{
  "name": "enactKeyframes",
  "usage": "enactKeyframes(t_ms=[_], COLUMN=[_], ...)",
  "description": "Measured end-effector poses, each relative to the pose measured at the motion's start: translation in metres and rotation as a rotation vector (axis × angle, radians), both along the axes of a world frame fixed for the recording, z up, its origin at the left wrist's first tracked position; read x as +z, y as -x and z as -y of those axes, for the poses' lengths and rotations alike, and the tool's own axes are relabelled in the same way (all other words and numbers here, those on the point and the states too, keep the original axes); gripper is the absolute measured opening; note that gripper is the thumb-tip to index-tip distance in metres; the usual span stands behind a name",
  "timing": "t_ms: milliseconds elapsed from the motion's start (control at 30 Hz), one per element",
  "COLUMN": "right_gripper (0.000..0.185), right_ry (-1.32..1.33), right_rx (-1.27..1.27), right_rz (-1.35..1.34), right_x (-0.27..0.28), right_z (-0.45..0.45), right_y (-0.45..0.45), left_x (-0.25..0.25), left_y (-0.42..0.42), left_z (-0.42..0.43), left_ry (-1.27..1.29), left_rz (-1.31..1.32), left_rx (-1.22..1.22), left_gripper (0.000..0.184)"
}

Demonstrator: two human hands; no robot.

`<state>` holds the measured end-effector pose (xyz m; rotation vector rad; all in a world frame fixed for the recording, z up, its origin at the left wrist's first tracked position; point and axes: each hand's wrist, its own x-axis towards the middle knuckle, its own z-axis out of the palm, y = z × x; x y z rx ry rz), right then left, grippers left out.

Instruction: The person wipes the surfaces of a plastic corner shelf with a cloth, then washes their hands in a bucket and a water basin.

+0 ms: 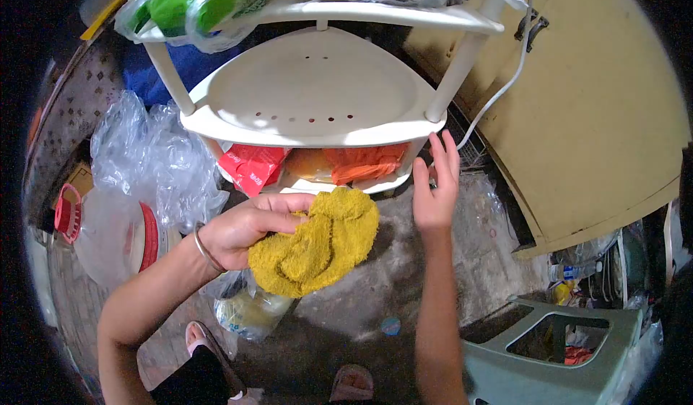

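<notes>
A bunched yellow cloth hangs from my left hand, pinched between thumb and fingers, in front of a white plastic shelf rack. My right hand holds nothing; its fingers are apart and point up beside the right front corner of the rack's middle shelf. That shelf has a row of small holes and bears nothing. On the level below it lie a red packet and an orange bag.
Clear plastic bags and a large clear jug with a red lid stand at the left. A green stool is at the lower right, below a cream cabinet. Bags, one green, cover the top shelf.
</notes>
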<state>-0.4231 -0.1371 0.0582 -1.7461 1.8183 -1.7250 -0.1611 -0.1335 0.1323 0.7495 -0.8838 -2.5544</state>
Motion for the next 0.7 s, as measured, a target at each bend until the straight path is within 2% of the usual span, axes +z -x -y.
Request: enactKeyframes(t_ms=[33,100,133,200,300,700], right_gripper=[0.035,0.026,0.026,0.016,0.012,0.008], right_ry=[-0.002,-0.120,-0.126,-0.274,-0.161,-0.212], right_rx=[0.004,0.078,0.080,0.155,0.257,0.276], right_rz=[-0.003,0.306,0.307,0.497,0.538,0.567], right_x=[0.003,0.010,0.013,0.017,0.012,0.020], right_z=[-0.012,-0.038,-0.049,-0.067,-0.079,-0.088], right_y=[-0.008,-0.022,-0.029,-0.041,-0.050,-0.053], left_x=[0.001,0.002,0.002,0.001,-0.002,0.000], left_y=[-0.002,-0.007,-0.009,-0.012,-0.015,-0.016], left_z=[-0.003,-0.008,-0.010,-0.012,-0.013,-0.016], left_ry=[-0.002,0.023,0.017,-0.006,0.002,-0.034], left_rz=[-0.003,0.026,0.027,0.018,0.025,0.040], left_rx=[0.004,0.001,0.004,-0.007,-0.008,-0.048], left_gripper=[0.046,0.045,0.045,0.044,0.044,0.043])
